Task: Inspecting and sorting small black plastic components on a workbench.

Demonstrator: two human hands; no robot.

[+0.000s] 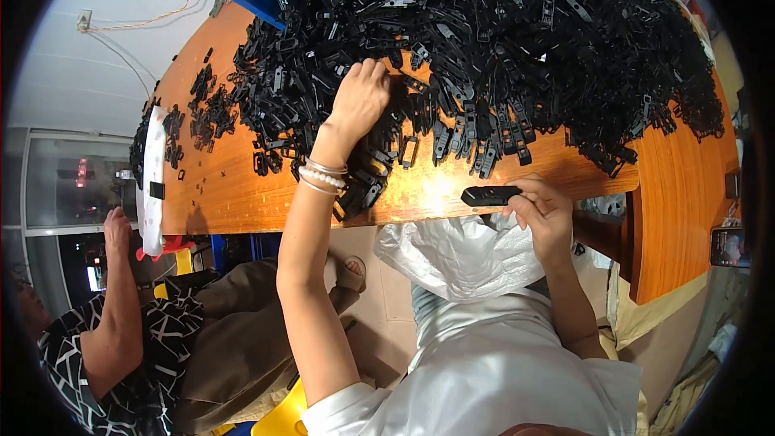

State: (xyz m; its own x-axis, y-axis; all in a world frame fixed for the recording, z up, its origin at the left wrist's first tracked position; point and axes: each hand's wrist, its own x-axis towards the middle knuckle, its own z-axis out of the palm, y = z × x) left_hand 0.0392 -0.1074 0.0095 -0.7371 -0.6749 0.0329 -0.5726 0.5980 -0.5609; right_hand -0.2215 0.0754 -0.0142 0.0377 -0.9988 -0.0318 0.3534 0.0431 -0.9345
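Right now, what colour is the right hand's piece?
The piece is black, best in head view.

Left hand (362,98) — fingertips hidden.

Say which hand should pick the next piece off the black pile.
Likely the left hand: it is at the pile, while the right hand holds a black plastic piece clear of the pile.

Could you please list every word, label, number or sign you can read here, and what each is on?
None can be read.
Phone: screen too small to read.
Red glow at the glass: too blurred.
Black part in the right hand: no readable text.
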